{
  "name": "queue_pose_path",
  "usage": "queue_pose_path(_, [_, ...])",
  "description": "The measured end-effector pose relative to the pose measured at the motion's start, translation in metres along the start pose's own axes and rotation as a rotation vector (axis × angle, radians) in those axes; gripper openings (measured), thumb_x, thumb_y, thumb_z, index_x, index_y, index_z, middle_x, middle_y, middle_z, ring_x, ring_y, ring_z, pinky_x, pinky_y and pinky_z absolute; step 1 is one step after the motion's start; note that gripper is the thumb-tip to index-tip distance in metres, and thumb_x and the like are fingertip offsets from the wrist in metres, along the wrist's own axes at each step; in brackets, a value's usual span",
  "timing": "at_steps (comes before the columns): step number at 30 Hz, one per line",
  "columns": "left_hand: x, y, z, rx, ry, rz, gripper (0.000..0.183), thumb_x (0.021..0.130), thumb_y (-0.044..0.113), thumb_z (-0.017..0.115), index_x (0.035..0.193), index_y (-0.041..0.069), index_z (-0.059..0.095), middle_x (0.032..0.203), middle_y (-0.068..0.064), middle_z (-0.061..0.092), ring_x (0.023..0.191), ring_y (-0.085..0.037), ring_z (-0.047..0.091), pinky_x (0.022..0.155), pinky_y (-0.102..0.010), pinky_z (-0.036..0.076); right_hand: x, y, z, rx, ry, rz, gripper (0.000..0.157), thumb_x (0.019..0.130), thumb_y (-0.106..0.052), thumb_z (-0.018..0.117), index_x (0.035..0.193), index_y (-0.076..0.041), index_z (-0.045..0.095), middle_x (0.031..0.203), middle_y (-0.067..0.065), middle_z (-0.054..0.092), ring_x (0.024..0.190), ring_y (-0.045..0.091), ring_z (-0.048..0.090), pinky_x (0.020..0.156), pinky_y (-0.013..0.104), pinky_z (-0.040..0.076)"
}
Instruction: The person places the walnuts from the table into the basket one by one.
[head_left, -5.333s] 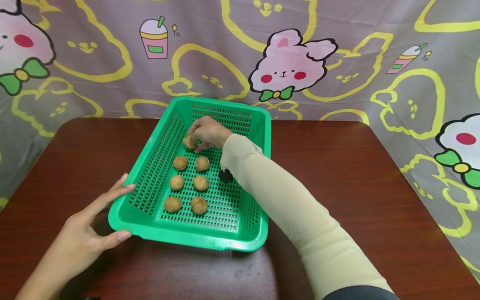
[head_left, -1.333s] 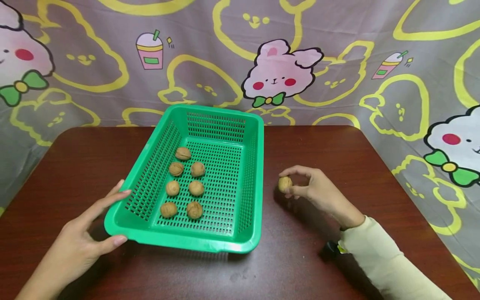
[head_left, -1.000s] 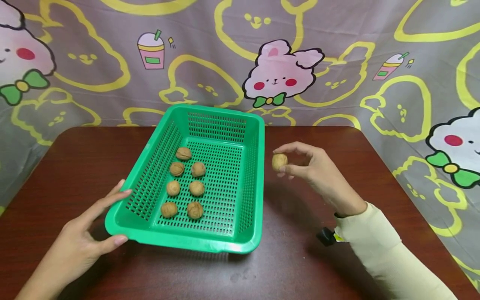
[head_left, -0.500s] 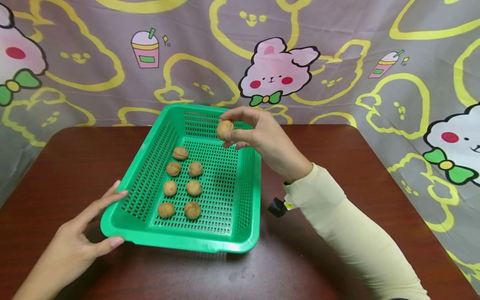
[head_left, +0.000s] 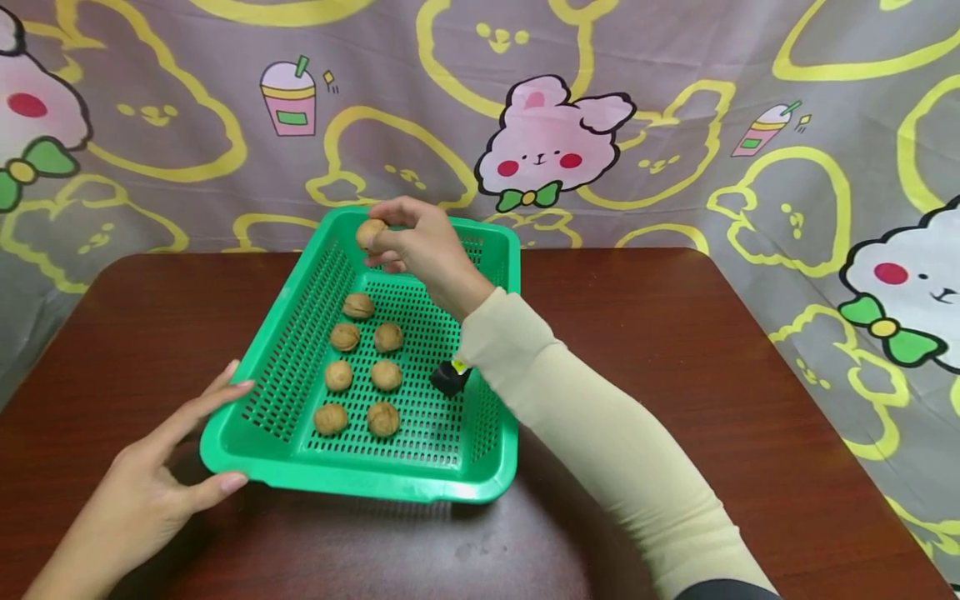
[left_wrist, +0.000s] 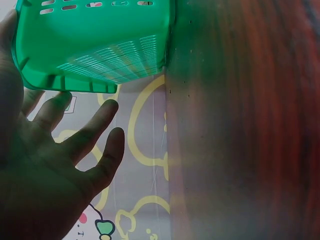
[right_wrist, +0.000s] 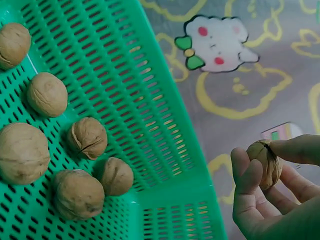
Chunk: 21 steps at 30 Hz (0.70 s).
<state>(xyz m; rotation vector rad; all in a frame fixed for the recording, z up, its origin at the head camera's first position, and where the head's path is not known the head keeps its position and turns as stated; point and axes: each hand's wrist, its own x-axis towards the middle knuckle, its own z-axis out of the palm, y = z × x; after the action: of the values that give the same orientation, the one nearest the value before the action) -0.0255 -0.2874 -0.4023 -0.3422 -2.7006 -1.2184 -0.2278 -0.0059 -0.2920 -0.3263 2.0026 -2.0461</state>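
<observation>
My right hand pinches a walnut between thumb and fingers. It holds it above the far left part of the green plastic basket. The right wrist view shows the same walnut with a dark seam, apart from the basket. On the basket floor several walnuts lie in two columns on the left side, the left column reaching one walnut further back. My left hand rests at the basket's near left corner, thumb and fingertips against the rim. In the left wrist view its other fingers are spread and hold nothing.
The basket stands on a dark reddish-brown table. Behind it hangs a patterned cloth. A small black object with a yellow-green patch sits under my right wrist, over the basket.
Earlier my right hand was at the back-left walnut in the basket. It then held another walnut at the table on the right, and has carried it left over the basket. My left hand stays put.
</observation>
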Motion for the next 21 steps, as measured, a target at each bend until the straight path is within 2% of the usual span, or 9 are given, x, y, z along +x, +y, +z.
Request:
queue_pose_path(6, [0.001, 0.001, 0.002, -0.012, -0.002, 0.010, 0.094, 0.075, 0.002, 0.092, 0.157, 0.020, 0.050, 0.171, 0.017, 0.032, 0.117, 0.022, 0.050, 0.086, 0.000, 0.037, 0.018, 0.017, 0.005, -0.083, 0.027, 0.060, 0.036, 0.101, 0.000, 0.061, 0.136, -0.004, 0.063, 0.120, 0.004, 0.067, 0.095, 0.032, 0.074, 0.072, 0.026, 0.056])
queue_pose_path(10, [0.001, 0.000, 0.002, -0.023, 0.002, 0.014, 0.094, 0.074, 0.000, 0.091, 0.157, 0.019, 0.050, 0.171, 0.015, 0.033, 0.117, 0.021, 0.051, 0.088, 0.000, 0.035, 0.025, 0.028, 0.003, -0.139, 0.027, 0.099, 0.037, 0.101, 0.001, 0.060, 0.138, -0.003, 0.063, 0.127, 0.006, 0.067, 0.099, 0.036, 0.074, 0.074, 0.027, 0.058])
queue_pose_path(14, [0.000, 0.000, 0.001, -0.030, 0.000, 0.009, 0.095, 0.075, 0.000, 0.091, 0.157, 0.019, 0.049, 0.171, 0.014, 0.032, 0.119, 0.022, 0.049, 0.089, -0.001, 0.032, 0.028, 0.036, 0.003, -0.213, -0.011, 0.160, 0.037, 0.103, 0.002, 0.055, 0.139, -0.003, 0.061, 0.135, 0.007, 0.065, 0.104, 0.035, 0.074, 0.088, 0.037, 0.060])
queue_pose_path(17, [-0.001, -0.001, 0.000, -0.031, -0.002, 0.006, 0.095, 0.075, 0.000, 0.091, 0.158, 0.020, 0.048, 0.172, 0.014, 0.031, 0.120, 0.022, 0.049, 0.089, -0.002, 0.032, 0.030, 0.038, 0.003, -0.237, -0.036, 0.198, 0.039, 0.103, 0.004, 0.052, 0.141, -0.002, 0.059, 0.135, 0.010, 0.063, 0.106, 0.035, 0.073, 0.099, 0.045, 0.058])
queue_pose_path(21, [0.000, -0.001, 0.001, -0.042, -0.002, 0.011, 0.095, 0.075, -0.001, 0.090, 0.158, 0.019, 0.048, 0.172, 0.013, 0.031, 0.121, 0.022, 0.049, 0.090, -0.002, 0.032, 0.031, 0.040, 0.001, -0.264, -0.057, 0.244, 0.041, 0.100, 0.007, 0.055, 0.141, 0.000, 0.058, 0.132, 0.014, 0.062, 0.102, 0.035, 0.073, 0.099, 0.048, 0.056])
